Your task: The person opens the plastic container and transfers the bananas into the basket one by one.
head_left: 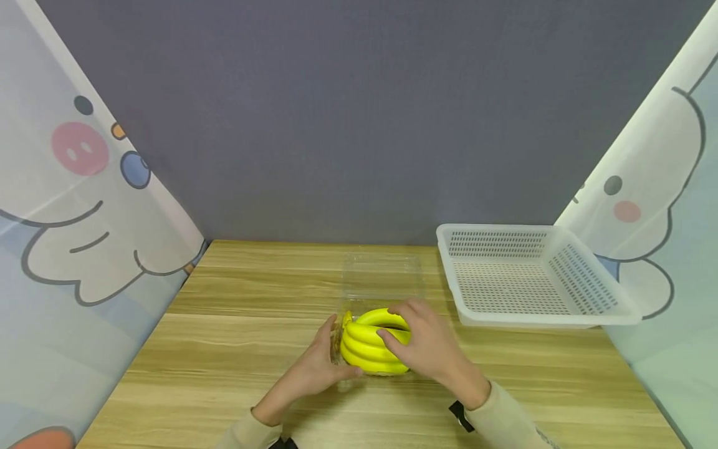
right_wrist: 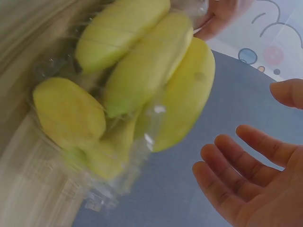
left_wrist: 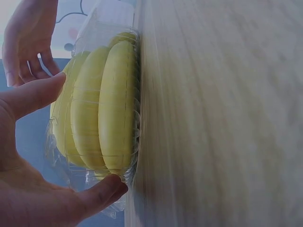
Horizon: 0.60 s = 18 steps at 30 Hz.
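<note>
A bunch of yellow bananas lies in a clear plastic clamshell box, its stem end to the left in the head view. The box's clear lid lies folded back behind it. My left hand is spread around the box's near left corner. Its thumb touches the near side, and its fingertips rest at the left end. Over the right end of the bunch is my right hand; the right wrist view shows its fingers loosely bent, apart from the bananas.
A white slotted plastic basket stands at the back right of the wooden table. A grey panel rises behind the table. Cartoon-printed curtains hang on both sides.
</note>
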Available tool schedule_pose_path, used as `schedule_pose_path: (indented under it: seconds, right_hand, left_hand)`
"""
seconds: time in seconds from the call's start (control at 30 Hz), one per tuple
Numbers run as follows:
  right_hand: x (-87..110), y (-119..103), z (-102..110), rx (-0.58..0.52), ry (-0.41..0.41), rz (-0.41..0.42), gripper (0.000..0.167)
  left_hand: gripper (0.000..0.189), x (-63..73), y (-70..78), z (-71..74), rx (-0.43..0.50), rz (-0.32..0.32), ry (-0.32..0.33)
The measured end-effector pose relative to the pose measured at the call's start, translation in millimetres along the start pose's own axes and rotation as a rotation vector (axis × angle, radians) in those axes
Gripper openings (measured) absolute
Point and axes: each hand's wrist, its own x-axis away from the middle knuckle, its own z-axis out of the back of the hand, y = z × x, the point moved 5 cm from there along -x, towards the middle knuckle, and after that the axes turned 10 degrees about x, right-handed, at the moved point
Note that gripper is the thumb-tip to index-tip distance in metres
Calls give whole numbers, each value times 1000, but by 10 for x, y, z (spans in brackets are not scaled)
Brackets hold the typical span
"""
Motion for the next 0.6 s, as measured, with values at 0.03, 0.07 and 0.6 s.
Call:
schedule_pose_path:
  seconds: [0.03, 0.07, 0.6]
  right_hand:
    - [5, -1, -16, -2, -1, 2, 41]
    - [12, -4, -31, -5, -5, 1, 42]
    - [60, 8, -232, 2, -69, -33, 38]
  left_hand:
    - [125, 1, -1, 0, -1, 3, 0]
    - [125, 2, -2, 1, -3, 5, 0]
    - [126, -1, -10, 4, -15, 17, -4]
